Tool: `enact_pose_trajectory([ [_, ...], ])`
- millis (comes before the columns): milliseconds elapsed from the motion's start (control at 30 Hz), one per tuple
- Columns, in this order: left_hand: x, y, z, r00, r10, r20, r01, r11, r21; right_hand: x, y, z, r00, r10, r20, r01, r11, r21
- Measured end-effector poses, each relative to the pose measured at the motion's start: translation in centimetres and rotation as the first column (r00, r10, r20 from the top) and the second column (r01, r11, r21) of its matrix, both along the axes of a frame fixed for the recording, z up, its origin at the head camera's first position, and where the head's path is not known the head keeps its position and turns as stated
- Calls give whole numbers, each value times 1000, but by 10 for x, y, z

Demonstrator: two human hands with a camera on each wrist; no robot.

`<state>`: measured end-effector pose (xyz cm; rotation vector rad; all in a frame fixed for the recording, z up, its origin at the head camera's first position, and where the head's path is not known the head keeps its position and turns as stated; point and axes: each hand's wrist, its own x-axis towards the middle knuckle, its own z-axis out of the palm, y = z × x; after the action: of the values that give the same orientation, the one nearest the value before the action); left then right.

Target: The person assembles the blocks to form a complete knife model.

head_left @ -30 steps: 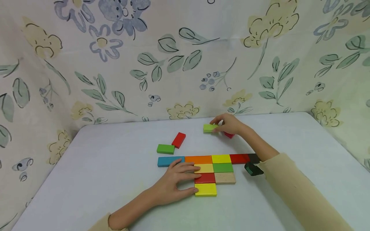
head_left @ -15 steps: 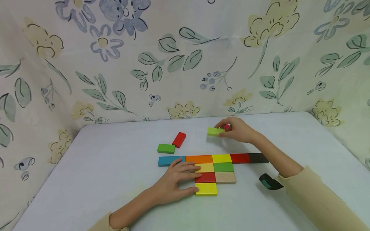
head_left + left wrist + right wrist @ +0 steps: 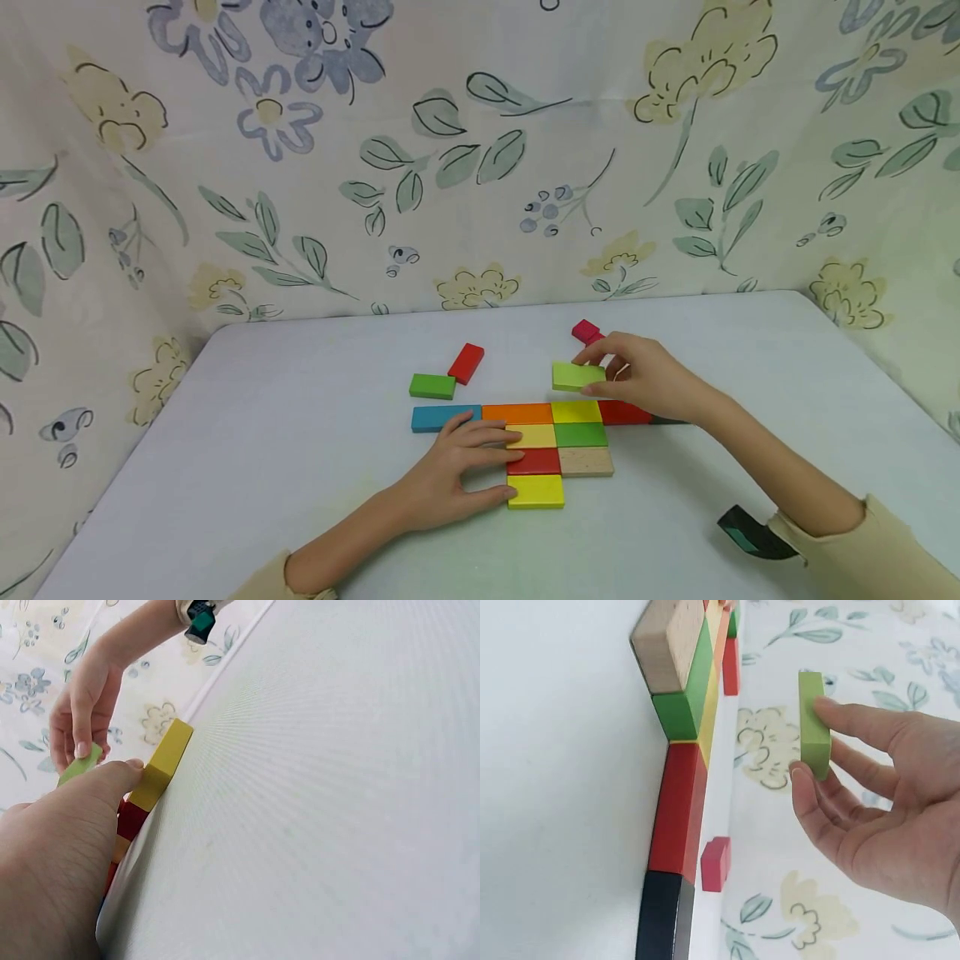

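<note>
My right hand (image 3: 651, 377) pinches a lime green block (image 3: 573, 377) between thumb and fingers, raised just behind the long row of blocks. In the right wrist view the lime block (image 3: 811, 720) shows clear of the table. My left hand (image 3: 459, 477) lies on the table, its extended fingertips against the left ends of a pale yellow block (image 3: 534, 436), a red block (image 3: 538, 462) and a bright yellow block (image 3: 536, 492). Beside these sit a green block (image 3: 581, 434) and a bare wood block (image 3: 587, 462).
The long row runs from a blue block (image 3: 438, 419) through orange (image 3: 517, 413), yellow (image 3: 576, 412) and red to a black block (image 3: 660, 915), partly hidden by my right arm. Loose green (image 3: 432, 386), red (image 3: 467, 364) and pinkish-red (image 3: 585, 331) blocks lie behind it.
My right hand has lifted the lime green block off the back of the table and brought it nearer and to the right, uncovering the pinkish-red blocks. The left hand has stayed put.
</note>
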<state>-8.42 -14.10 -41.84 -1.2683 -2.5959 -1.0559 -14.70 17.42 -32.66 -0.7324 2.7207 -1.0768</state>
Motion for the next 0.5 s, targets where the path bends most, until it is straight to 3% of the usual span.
enact_pose_trajectory([
  [300,0,0,-1,1000,3,1,-3,1000,12,38,7,1,998,53,-44,-55,997,-45],
  [500,0,1,-1,1000,-2,10,1,1000,21,55,12,-8,997,75,-32,-76,996,-44],
])
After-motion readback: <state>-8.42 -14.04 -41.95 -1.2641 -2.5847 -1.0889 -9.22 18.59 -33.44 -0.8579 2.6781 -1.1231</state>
